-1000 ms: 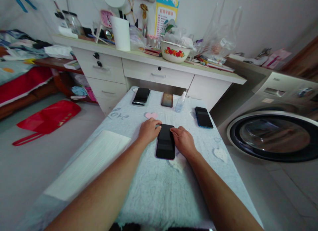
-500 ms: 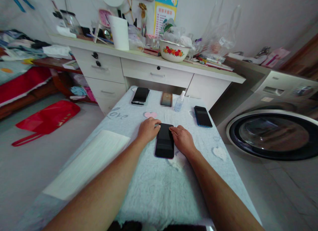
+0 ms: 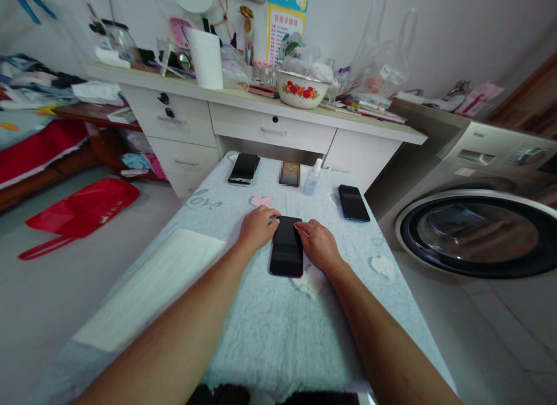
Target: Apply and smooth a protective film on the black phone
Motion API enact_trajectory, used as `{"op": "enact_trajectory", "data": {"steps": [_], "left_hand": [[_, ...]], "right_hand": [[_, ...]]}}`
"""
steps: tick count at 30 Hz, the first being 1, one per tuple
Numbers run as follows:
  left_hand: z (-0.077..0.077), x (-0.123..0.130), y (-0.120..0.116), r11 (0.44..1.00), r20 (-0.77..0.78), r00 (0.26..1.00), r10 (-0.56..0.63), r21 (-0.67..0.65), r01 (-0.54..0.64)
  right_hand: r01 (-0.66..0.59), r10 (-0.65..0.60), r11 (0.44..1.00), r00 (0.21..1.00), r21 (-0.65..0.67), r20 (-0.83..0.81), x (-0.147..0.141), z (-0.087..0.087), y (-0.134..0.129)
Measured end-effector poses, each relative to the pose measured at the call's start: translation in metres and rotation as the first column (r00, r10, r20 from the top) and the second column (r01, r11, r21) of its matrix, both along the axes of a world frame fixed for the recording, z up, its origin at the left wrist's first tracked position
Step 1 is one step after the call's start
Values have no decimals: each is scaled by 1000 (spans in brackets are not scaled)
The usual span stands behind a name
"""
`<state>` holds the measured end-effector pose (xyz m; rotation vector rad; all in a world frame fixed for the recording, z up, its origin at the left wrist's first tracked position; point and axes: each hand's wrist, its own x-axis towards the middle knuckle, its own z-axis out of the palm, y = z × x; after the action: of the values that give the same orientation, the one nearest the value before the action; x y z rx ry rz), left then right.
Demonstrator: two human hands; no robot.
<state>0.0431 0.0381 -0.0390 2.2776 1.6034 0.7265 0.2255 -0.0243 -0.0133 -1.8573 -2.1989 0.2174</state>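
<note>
A black phone [image 3: 286, 248] lies flat, screen up, on the cloth-covered table [image 3: 270, 335]. My left hand [image 3: 260, 225] is at its upper left corner, fingers curled and closed; what they may pinch is too small to make out. On the phone's right edge, near the top, rests my right hand [image 3: 318, 242], its thumb and fingertips pressed together over the edge. Whatever is between those fingertips is hidden. A clear spray bottle [image 3: 311, 180] stands behind the phone, next to a small blurred brown item [image 3: 289, 174].
Two stacked phones [image 3: 244, 169] lie at the back left, another phone [image 3: 354, 203] at the right. A white sheet [image 3: 152, 286] covers the table's left side. Behind stands a desk [image 3: 274, 129] with a floral bowl [image 3: 302, 90]; a washing machine [image 3: 474, 231] is at the right.
The whole view has shifted slightly. Both hands stay at the same places on the phone, with hardly any movement.
</note>
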Motion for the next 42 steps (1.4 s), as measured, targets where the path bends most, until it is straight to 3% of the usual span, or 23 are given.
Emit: {"op": "enact_trajectory", "data": {"steps": [20, 42], "left_hand": [[-1, -1, 1, 1000, 13, 1000, -9, 10, 9], [-2, 0, 2, 1000, 23, 1000, -7, 9, 7]], "right_hand": [[-9, 10, 1000, 1000, 16, -17, 1, 1, 1], [-268, 272, 962, 955, 50, -116, 7, 3, -6]]}}
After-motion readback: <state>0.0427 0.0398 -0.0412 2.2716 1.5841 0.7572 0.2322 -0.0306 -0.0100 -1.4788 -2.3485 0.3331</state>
